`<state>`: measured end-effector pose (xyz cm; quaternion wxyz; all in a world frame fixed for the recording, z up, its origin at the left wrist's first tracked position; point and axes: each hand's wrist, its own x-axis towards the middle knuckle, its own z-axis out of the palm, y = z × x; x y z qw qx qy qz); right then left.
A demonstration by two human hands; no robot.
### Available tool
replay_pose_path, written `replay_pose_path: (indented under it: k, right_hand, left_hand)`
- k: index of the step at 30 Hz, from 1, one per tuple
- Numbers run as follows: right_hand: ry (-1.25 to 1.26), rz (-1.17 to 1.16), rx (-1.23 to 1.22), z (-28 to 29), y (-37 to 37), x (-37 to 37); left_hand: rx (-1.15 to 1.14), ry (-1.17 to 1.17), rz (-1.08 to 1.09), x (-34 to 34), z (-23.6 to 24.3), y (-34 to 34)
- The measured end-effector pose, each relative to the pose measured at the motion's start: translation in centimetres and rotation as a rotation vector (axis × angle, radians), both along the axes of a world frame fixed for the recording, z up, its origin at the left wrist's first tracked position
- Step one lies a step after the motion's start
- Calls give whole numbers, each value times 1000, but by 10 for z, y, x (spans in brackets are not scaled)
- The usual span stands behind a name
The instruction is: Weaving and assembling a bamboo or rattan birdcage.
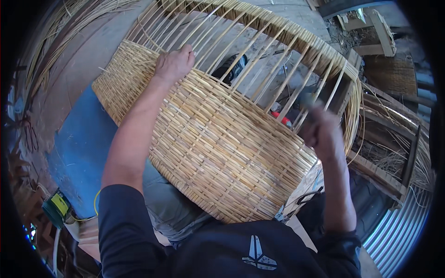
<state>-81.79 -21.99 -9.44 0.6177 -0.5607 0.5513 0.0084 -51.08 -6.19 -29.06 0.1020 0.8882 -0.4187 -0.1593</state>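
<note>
A large woven wicker panel (227, 143) lies tilted across my lap, its lower part densely woven in tan cane. Bare upright stakes (245, 44) run from the weave to a bound far rim (296, 32). My left hand (175, 65) is closed at the top edge of the weave, left of the middle, its fingertips hidden around the edge and stakes. My right hand (326, 134), smeared by motion, is a fist above the panel's right end. It grips a blurred, greyish tool (307, 99), whose kind I cannot make out.
Long cane strands (62, 39) lie at the far left. A blue surface (81, 148) is beside my left arm. Wooden frames (384, 143) and more strands stand at the right, with corrugated metal (398, 231) below. Through the stakes show a dark shoe (232, 67) and a red object (282, 118).
</note>
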Motion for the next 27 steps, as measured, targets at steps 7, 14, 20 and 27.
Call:
replay_pose_path:
  k: [7,14,20,27]
  right_hand:
    - [-43,-72,-52,-16,12,32]
    - [-164,-92,42,-26,18,74]
    - [-68,170,-57,-51,14,53]
    - [59,-180,-207,32,-44,-64]
  left_hand:
    - [-157,-21,-60,9,-17,2]
    - [-175,-28,-61,8,-22,1]
    - [-71,-55,-49,8,-13,0]
    - [-324,2,-350,-104,67,-20]
